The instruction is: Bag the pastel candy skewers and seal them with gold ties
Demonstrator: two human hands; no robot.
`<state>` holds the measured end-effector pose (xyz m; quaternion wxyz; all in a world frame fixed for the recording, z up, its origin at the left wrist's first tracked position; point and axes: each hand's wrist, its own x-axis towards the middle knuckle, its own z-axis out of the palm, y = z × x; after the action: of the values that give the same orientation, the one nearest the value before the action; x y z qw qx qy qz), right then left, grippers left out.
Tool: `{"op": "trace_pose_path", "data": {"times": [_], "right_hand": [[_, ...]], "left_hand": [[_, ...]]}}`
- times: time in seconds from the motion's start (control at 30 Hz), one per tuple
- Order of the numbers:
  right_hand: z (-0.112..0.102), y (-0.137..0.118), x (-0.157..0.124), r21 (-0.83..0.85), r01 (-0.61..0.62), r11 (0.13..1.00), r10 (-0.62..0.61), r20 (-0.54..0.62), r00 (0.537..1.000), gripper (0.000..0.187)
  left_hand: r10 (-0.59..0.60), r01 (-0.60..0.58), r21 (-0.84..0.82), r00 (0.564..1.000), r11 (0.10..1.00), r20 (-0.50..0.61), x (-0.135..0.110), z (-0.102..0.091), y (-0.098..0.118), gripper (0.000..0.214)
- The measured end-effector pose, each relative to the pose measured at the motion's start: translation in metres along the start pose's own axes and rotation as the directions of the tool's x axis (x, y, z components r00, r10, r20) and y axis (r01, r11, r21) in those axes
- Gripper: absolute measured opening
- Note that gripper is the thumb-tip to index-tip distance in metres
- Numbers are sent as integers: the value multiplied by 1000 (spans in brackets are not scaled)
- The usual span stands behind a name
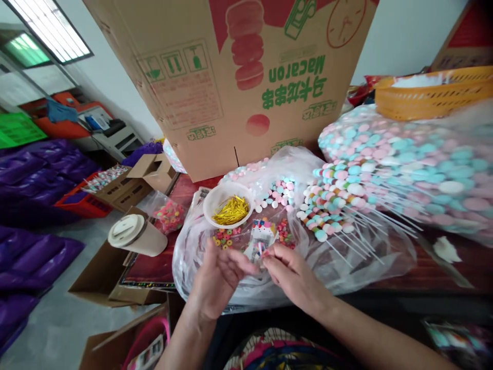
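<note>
My left hand (223, 275) is raised over the front of the clear plastic sheet, fingers apart, with nothing in it. Opposite it, my right hand (290, 272) pinches thumb and forefinger together; a tiny pale and pink bit shows at the fingertips, too small to name. Just beyond the fingers lie small printed clear bags (264, 231). Colourful cereal rings are in two small piles, one on the left (226, 238) and one on the right (285, 234). Behind the left pile stands a white bowl (208, 205) of gold twist ties (231, 209).
Skewered candy sticks (335, 205) lie to the right, before a big bag of pastel candies (404, 149). Loose candies (279, 194) spill behind the bowl. A large carton (239, 113) blocks the back. A lidded cup (140, 236) stands left; an orange basket (435, 97) sits back right.
</note>
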<state>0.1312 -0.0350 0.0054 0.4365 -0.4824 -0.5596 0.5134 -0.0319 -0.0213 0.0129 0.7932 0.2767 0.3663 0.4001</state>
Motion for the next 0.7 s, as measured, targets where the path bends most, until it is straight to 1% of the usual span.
{"op": "trace_pose_path", "data": {"times": [0.03,0.07,0.1,0.13,0.17,0.2,0.23,0.27,0.3,0.33,0.37,0.4,0.43,0.47,0.5,0.53,0.6,0.63,0.67,0.7], "right_hand": [[2,-1,-2,-15,55,998,-54,15,998,27],[4,-2,-3,-37,113,993,-112,48,993,25],[6,-3,-5,-55,155,986,-149,98,984,23],[8,-2,-5,-68,160,985,-148,156,976,23],[9,-1,-5,-75,120,990,-102,207,973,22],[9,1,-4,-78,39,996,-21,226,974,23],[8,2,-2,-73,-53,996,68,211,975,24],[6,4,1,-65,-122,990,132,167,977,25],[3,5,2,-72,-140,987,147,105,984,26],[1,5,3,-119,-95,988,100,36,994,26],[-1,5,2,-216,-7,976,4,-15,1000,25],[-2,4,0,-347,96,933,-114,-32,993,22],[-1,2,-2,-479,177,860,-210,-15,978,18],[1,0,-5,-588,214,780,-255,14,967,15],[4,-2,-7,-670,207,713,-249,34,968,12],[6,-3,-8,-720,174,672,-207,42,977,11],[7,-3,-9,-754,107,648,-112,45,993,13],[4,-1,-9,-757,104,645,-90,61,994,15],[-1,1,-9,-760,127,637,-92,88,992,17],[-8,3,-9,-762,165,626,-105,127,986,19]], "left_hand": [[-112,111,64,994,992,16,1,0,-3,72],[-201,199,100,979,975,17,2,1,-4,73],[-239,238,92,971,967,7,3,2,-5,73],[-217,218,47,976,975,-13,2,3,-4,71],[-148,148,-10,988,989,-34,1,4,-2,70],[-59,56,-55,997,997,-53,-1,4,2,67],[31,-35,-67,998,997,-61,-3,3,5,65],[85,-87,-37,995,995,-52,-5,2,8,62],[106,-104,37,994,994,-38,-7,1,9,60],[70,-66,146,997,987,-23,-7,0,9,59],[14,-5,244,999,970,-34,-6,0,8,56],[-41,56,313,998,948,-55,-5,1,4,50],[-86,111,346,993,932,-86,-2,3,0,43],[-110,144,343,987,928,-117,0,6,-5,35],[-120,162,322,982,933,-144,3,10,-10,30],[-126,175,300,976,938,-176,5,15,-15,28],[-162,232,291,956,928,-244,11,24,-20,25],[-183,265,302,944,916,-274,14,27,-21,22],[-198,291,323,936,901,-290,18,30,-21,18],[-188,293,357,935,887,-301,22,32,-20,16]]}}
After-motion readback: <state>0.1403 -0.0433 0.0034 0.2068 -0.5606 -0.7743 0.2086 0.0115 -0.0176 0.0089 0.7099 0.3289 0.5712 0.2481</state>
